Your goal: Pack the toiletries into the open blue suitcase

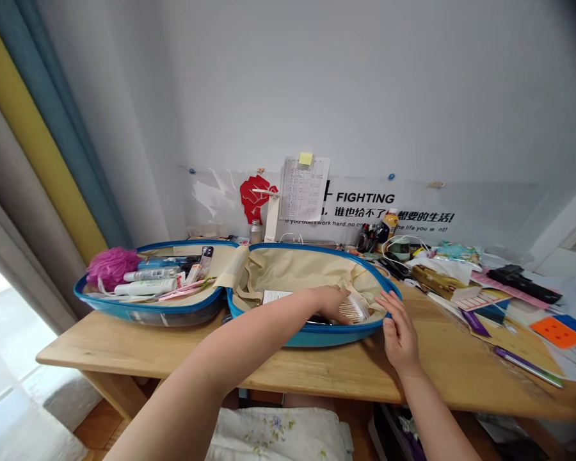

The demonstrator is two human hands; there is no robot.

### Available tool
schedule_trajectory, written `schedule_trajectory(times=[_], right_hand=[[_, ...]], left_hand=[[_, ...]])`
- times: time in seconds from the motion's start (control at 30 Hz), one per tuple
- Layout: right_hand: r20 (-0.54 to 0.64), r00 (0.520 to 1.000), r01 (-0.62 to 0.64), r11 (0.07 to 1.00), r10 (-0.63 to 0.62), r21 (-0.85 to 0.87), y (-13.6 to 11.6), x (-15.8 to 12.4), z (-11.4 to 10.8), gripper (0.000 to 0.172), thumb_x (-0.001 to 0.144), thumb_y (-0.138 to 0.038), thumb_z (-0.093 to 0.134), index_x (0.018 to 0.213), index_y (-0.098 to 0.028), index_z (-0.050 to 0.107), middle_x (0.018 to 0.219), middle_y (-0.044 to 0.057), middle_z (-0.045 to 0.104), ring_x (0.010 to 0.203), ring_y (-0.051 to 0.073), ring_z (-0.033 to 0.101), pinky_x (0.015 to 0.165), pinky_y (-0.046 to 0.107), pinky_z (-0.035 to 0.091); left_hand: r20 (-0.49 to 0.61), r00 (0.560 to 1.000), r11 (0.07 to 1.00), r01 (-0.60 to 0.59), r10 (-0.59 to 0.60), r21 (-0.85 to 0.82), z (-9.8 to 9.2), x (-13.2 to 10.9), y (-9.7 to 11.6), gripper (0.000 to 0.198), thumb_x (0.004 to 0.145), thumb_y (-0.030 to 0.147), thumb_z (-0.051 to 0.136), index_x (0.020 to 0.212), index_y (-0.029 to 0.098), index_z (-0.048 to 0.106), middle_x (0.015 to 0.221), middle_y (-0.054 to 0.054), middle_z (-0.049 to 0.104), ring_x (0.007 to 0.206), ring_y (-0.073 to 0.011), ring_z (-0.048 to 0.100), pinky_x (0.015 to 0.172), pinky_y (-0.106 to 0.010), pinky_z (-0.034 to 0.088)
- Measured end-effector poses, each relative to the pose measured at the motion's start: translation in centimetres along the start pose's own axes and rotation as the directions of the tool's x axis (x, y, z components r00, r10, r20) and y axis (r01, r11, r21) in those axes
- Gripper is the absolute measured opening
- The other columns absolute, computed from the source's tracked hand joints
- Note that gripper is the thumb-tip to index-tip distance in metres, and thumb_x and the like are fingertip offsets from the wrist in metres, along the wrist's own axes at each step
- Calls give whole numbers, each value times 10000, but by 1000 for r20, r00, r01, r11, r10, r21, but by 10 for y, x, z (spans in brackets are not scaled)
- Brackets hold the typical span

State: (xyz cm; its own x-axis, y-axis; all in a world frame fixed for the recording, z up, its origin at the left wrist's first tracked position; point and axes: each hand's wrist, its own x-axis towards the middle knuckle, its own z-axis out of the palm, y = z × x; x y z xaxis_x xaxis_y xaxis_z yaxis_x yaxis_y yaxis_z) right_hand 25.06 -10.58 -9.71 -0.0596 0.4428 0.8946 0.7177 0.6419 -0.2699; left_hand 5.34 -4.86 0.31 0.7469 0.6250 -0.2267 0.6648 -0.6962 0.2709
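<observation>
A blue-rimmed suitcase (303, 338) lies unfolded on the wooden table, with a beige lining in both halves. My left hand (332, 303) reaches into its right half, fingers closed around the near end of a clear pack of thin sticks, which look like cotton swabs (352, 310). Part of that pack is hidden by the hand. At the right end, my right hand (399, 330) rests against the rim with its fingers stretched out. A white flat item (274, 296) and something dark lie beneath my left forearm, mostly covered.
The suitcase's left half holds a pink bath puff (112, 269), white tubes (146, 287) and other toiletries. Papers, a black object (523, 283), an orange-and-blue piece (557, 331) and a purple pen (528, 367) clutter the table's right side. Behind stand a bottle (388, 225) and a white lamp (271, 218).
</observation>
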Motion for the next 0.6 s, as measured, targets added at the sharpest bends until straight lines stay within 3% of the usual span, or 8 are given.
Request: schedule_trajectory(times=[0.17, 0.27, 0.43, 0.6], right_hand=[[19, 997, 75, 995, -74, -62, -6, 0, 1, 398, 965, -348, 334, 1287, -224, 532, 1347, 137, 544, 1339, 301, 427, 1065, 577, 363], [64, 991, 126, 988, -121, -93, -13, 0, 2, 418, 953, -392, 353, 1299, -240, 531, 1355, 119, 544, 1346, 315, 415, 1082, 582, 339], [51, 993, 108, 992, -104, -67, -17, 0, 1, 391, 945, -379, 371, 1248, -243, 577, 1313, 100, 581, 1332, 303, 435, 1058, 555, 386], [44, 993, 113, 993, -111, -36, -14, -1, 2, 378, 933, -365, 401, 1241, -245, 584, 1333, 98, 573, 1332, 305, 435, 1061, 561, 383]], left_hand=[[20, 998, 998, 61, -61, 7, -3, -3, -6, 770, 807, 598, 525, 1420, 161, 364, 1449, -157, 451, 1292, -274, 478, 1069, -362, 375], [48, 995, 997, 82, -82, -3, -4, -5, -7, 807, 791, 616, 526, 1437, 165, 350, 1451, -159, 455, 1292, -294, 478, 1050, -376, 393], [87, 991, 994, 102, -98, -39, -5, -7, -10, 894, 754, 607, 571, 1481, 190, 262, 1474, -117, 448, 1284, -267, 494, 1045, -366, 405], [101, 992, 994, 86, -80, -60, -5, -5, -15, 841, 682, 577, 657, 1390, 188, 422, 1408, -103, 529, 1228, -264, 546, 1017, -345, 433]])
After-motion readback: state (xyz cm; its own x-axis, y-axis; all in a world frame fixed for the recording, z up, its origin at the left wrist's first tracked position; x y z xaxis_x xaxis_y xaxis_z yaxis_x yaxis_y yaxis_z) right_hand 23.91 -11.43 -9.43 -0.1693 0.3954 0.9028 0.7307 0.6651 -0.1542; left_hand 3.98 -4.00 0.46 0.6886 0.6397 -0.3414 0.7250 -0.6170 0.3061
